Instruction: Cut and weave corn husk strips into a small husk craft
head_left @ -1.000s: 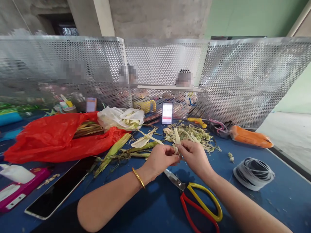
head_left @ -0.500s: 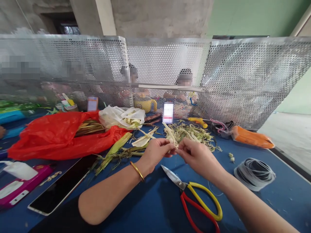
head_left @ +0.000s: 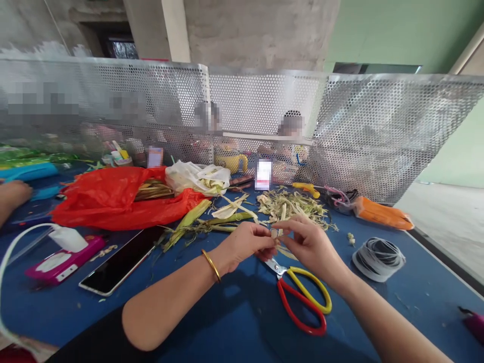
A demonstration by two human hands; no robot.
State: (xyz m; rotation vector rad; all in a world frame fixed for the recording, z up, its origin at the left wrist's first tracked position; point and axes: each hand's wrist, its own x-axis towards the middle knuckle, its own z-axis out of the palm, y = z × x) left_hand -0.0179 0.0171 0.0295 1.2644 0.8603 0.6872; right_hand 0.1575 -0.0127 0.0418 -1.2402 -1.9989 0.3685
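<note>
My left hand (head_left: 247,243) and my right hand (head_left: 307,241) meet over the blue table (head_left: 234,322), both pinched on a thin pale strip of corn husk (head_left: 280,228) held between their fingertips. A gold bangle sits on my left wrist. Just under the hands lie scissors (head_left: 300,295) with one red and one yellow handle, blades pointing toward my left hand. Behind the hands is a pile of shredded husk strips (head_left: 293,204). Green husk leaves (head_left: 196,224) lie to the left of it.
A red plastic bag (head_left: 113,199) of husks and a white bag (head_left: 198,177) lie at the left. A phone (head_left: 123,259), a pink case (head_left: 62,262), a coil of white cord (head_left: 378,258) and an orange object (head_left: 381,213) lie around. A perforated metal screen (head_left: 378,126) stands behind; another person's hand (head_left: 13,194) shows far left.
The view has shifted, so the table's things sit further right and lower. My hands stayed together on the husk strip, now closer above the scissors. Another person's hand has appeared at far left.
</note>
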